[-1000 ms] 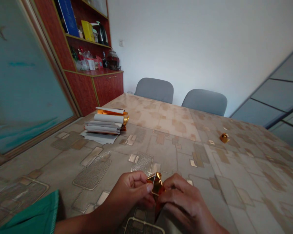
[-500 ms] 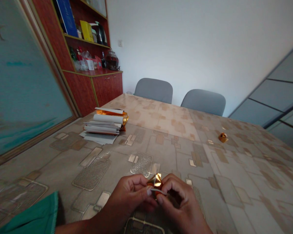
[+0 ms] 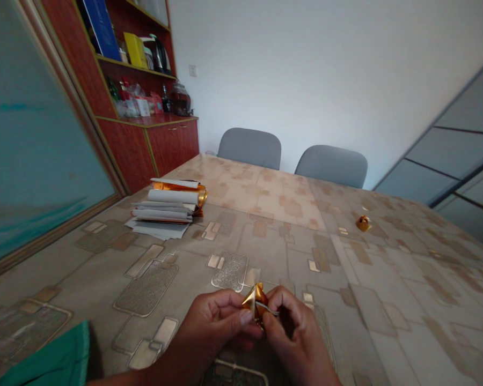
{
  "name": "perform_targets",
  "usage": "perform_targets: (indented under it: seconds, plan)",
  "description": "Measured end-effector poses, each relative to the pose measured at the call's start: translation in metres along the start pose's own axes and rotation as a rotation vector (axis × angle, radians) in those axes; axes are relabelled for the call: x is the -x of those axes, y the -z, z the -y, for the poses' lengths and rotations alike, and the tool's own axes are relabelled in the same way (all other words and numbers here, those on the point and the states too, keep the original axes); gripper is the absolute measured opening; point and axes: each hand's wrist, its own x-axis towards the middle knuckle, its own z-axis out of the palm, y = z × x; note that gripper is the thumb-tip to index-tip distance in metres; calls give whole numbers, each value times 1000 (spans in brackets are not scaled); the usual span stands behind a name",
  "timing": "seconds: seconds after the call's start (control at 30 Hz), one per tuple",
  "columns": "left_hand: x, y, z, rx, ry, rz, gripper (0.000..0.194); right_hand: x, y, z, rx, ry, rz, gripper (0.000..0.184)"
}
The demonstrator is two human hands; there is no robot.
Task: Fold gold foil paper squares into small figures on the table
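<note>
Head view shows, at the bottom centre of the frame, two bare hands which hold one small gold paper point(image 3: 258, 296) between them. The left hand point(image 3: 209, 327) is closed on its left side, and the thumb presses on the near face. The right hand point(image 3: 298, 333) grips it from the other side, pinching a pale edge between thumb and forefinger. The paper is folded, and its shiny pointed top comes out above the fingertips; whether its lower part touches the table point(image 3: 290, 244), I cannot tell, because the fingers cover it. At the lower left corner there is a green sleeve point(image 3: 48, 359), near the left forearm. On the table, left of the centre, lies a stack point(image 3: 167, 206) of folded sheets, grey-white, with orange-gold showing among them. At the middle right, well apart from the hands, one small gold piece point(image 3: 363, 223) sits alone on the patterned cover. Behind the far edge stand two grey chairs point(image 3: 249, 147), side by side, before a white wall point(image 3: 326, 69). In the upper left is a red cabinet point(image 3: 124, 155), with a yellow box point(image 3: 135, 51) and a kettle point(image 3: 160, 56) on one shelf, and a jar point(image 3: 180, 99) lower.
</note>
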Motion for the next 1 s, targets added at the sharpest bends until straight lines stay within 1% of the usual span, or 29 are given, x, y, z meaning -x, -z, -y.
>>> perform_targets:
  seconds: [0.17, 0.27, 0.37, 0.53, 0.67, 0.73, 0.8, 0.9, 0.93, 1.0]
  plan:
    - [2, 0, 1, -55, -19, -7, 35, 1, 1, -1, 35, 55, 10, 26]
    - [2, 0, 1, -56, -7, -17, 36, 1, 1, -2, 81, 93, -4, 25]
    - [1, 1, 0, -61, -19, -5, 38, 1, 2, 0, 122, 118, 15, 22]
    - [1, 0, -1, -60, -19, -15, 37, 3, 4, 0, 38, 70, 40, 25]
    - [2, -1, 0, -86, -27, -16, 33, 4, 1, -5, 93, 77, 30, 23]
    - [2, -1, 1, -93, -47, 2, 31, 4, 1, -6, 164, 129, 26, 22]
    - [2, 0, 2, -92, -61, 22, 32, 3, 4, -3, 242, 228, 40, 20]
    - [2, 1, 2, -105, -50, 35, 33, 2, 10, 6, 349, 393, 103, 18]
    - [1, 2, 2, -114, -44, 35, 32, 2, 13, 8, 373, 428, 129, 19]
    - [-1, 4, 1, -124, -33, 44, 31, 2, 18, 11, 403, 452, 175, 18]
